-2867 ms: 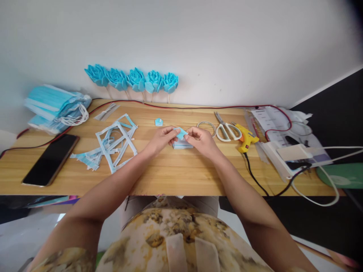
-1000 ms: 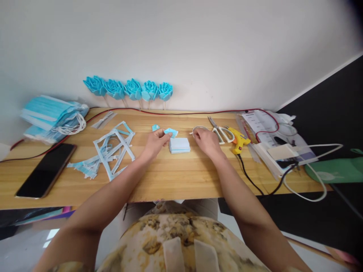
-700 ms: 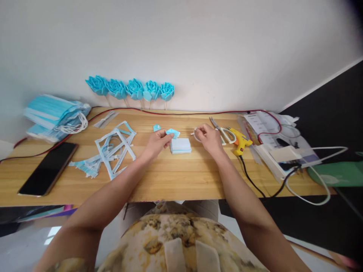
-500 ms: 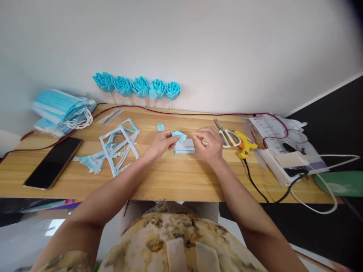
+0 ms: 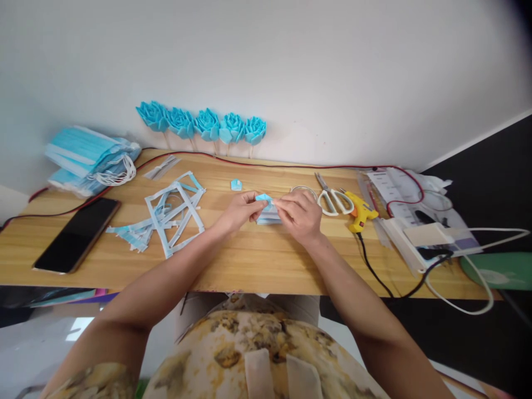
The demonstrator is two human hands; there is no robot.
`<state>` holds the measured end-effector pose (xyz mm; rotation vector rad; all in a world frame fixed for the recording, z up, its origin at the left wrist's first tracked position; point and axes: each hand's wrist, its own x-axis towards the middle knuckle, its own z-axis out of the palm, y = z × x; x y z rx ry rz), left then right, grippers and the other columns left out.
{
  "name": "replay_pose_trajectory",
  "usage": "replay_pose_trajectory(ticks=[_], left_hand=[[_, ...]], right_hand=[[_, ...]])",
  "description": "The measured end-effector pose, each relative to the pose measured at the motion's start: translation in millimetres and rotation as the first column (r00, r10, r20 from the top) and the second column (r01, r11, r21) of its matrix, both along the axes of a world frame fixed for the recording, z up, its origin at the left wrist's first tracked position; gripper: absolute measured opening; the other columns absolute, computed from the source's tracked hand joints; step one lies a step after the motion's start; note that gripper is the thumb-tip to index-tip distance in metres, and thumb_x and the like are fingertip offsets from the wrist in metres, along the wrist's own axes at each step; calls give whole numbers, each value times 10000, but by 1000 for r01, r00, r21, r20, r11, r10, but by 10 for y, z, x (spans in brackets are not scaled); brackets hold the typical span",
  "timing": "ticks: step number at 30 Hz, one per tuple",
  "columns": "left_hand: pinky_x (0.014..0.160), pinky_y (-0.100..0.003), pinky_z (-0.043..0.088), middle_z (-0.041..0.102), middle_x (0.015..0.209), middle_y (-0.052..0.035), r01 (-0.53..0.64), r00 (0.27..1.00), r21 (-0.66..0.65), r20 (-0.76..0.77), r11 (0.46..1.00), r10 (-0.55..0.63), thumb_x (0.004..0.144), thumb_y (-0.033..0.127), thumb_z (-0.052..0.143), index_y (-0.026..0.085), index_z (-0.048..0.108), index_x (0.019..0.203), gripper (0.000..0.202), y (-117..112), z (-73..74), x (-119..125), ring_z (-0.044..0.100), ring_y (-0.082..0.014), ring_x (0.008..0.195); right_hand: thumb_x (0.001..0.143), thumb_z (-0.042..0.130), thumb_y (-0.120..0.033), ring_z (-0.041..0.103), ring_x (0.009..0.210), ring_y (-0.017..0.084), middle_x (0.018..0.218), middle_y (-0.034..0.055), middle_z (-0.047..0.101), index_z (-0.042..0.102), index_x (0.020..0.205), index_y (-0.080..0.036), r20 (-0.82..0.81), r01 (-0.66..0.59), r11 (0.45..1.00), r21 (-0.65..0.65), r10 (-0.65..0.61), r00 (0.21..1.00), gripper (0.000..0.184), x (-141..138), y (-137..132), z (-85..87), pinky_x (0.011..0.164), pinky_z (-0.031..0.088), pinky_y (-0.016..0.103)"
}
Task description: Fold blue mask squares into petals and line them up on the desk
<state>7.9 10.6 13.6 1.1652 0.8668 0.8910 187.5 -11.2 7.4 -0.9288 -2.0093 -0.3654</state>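
Change noted: the right hand (image 5: 300, 215) has left the white ring (image 5: 306, 186) at its one o'clock and reached the blue piece (image 5: 262, 197). Left hand (image 5: 241, 210) clamps this piece at the stack's (image 5: 268, 220) twelve o'clock; right fingers together, hold unclear. Apparently two-handed work now.

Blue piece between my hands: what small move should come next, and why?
I'd probably press the right edge of the blue piece with your right hand: your left hand pinches it above the stack, and your right fingertips meet at that edge. Whether they hold anything is too small to tell.
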Motion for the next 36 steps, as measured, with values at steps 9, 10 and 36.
replay_pose_trajectory(ticks=[9, 10, 36], left_hand=[[465, -216, 329, 480, 500, 44, 17, 1000, -11, 13, 1000, -17, 711, 329, 674, 169, 473, 616, 274, 2, -10, 0, 418, -65, 446], [464, -216, 326, 480, 501, 43, 16, 1000, -14, 18, 1000, -16, 714, 325, 673, 168, 475, 616, 271, 1, -5, 0, 416, -64, 447], [488, -218, 336, 495, 525, 39, -33, 999, -18, 16, 999, 34, 708, 347, 692, 160, 507, 630, 275, 44, -82, -2, 419, -65, 464]], right_hand=[[855, 599, -132, 573, 781, 174, 837, 15, 695, 685, 969, -270, 28, -4, 999, -38, 5, 1000, 198, 22, 27, -62, 705, 471, 332], [859, 596, -135, 574, 786, 175, 841, 17, 694, 686, 971, -268, 29, -7, 999, -48, 8, 1000, 196, 26, 30, -71, 707, 469, 334], [865, 551, -204, 602, 871, 203, 931, 40, 681, 642, 1079, -253, -127, -97, 921, -376, 53, 991, 237, 11, 23, -11, 796, 485, 385]])
